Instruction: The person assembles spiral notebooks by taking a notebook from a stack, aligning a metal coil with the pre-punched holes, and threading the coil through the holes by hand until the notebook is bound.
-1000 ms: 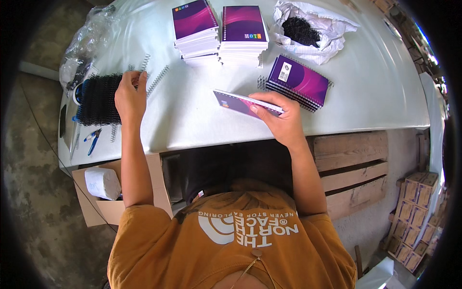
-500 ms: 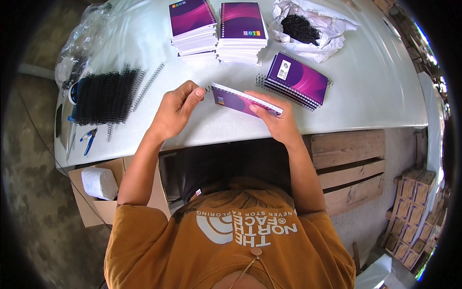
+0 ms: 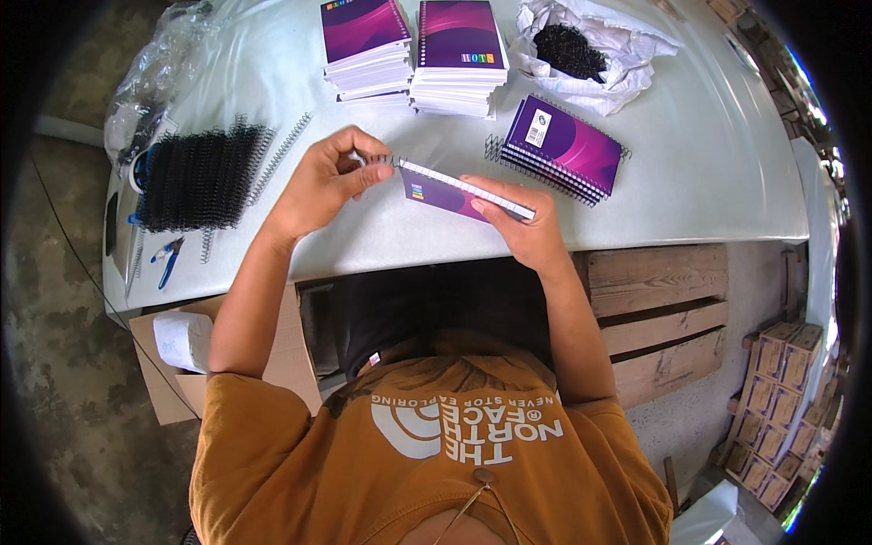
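My right hand (image 3: 525,223) grips a purple-covered notebook (image 3: 440,194) by its right end, thumb on the near cover and fingers behind. The notebook is tilted, its white punched edge facing up. At its left end, a black spiral coil (image 3: 388,162) sticks out toward my left hand (image 3: 320,189), whose thumb and fingers are pinched on it. How far the coil runs into the holes is too small to tell. To the right lies a stack of purple notebooks (image 3: 565,150) with coils along their edges. Left of my hands is a thick row of black coils (image 3: 198,186).
Two stacks of loose purple-covered books (image 3: 370,68) (image 3: 458,80) stand at the back of the white-covered table (image 3: 400,263). Beside them is a white sack (image 3: 627,68) with black scraps (image 3: 570,52). Blue-handled pliers (image 3: 167,261) lie left, above a cardboard box (image 3: 295,350). Wooden slats (image 3: 658,283) stand below.
My left hand has turned, its thumb and fingers now pinching the coil at the notebook's left end. The notebook has tilted, showing more of its punched edge. My right hand keeps its grip.
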Demonstrator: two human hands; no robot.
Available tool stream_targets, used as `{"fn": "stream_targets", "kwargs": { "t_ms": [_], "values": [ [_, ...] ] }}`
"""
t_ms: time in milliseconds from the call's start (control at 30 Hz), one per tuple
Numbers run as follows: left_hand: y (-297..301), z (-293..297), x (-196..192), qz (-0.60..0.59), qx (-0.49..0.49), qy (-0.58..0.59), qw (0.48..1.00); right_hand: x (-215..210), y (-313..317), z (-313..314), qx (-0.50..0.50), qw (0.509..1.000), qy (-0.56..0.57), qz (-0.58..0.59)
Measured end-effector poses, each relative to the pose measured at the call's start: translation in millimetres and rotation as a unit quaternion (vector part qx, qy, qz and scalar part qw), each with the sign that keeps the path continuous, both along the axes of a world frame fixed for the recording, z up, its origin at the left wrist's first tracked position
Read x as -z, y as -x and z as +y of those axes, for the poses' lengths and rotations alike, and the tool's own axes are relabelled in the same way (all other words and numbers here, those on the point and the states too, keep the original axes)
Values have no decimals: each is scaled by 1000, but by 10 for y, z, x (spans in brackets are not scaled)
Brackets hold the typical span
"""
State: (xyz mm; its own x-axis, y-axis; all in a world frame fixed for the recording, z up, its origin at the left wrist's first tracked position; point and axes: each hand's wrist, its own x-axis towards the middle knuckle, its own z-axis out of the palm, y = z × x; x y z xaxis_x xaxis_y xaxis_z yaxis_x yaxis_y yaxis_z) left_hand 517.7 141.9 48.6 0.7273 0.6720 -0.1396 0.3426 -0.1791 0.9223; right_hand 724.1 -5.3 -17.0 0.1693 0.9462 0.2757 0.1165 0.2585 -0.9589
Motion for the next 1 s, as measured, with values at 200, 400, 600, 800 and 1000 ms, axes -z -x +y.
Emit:
{"fn": "stream_targets", "kwargs": {
  "t_ms": [200,400,600,800,1000],
  "values": [
    [-51,-87,-166,54,95,-487,867,-14,80,-21,4,1000,1,-15],
    [-76,-264,-477,138,101,-608,775,32,246,-65,48,995,-45,-80],
    [41,-171,-478,229,194,-481,824,38,278,-61,35,993,-72,-92],
    [35,-187,-443,231,227,-551,769,41,322,-81,38,993,-61,-98],
    [71,-445,273,111,-67,-616,777,54,433,-81,67,986,-104,-113]
  ]
}}
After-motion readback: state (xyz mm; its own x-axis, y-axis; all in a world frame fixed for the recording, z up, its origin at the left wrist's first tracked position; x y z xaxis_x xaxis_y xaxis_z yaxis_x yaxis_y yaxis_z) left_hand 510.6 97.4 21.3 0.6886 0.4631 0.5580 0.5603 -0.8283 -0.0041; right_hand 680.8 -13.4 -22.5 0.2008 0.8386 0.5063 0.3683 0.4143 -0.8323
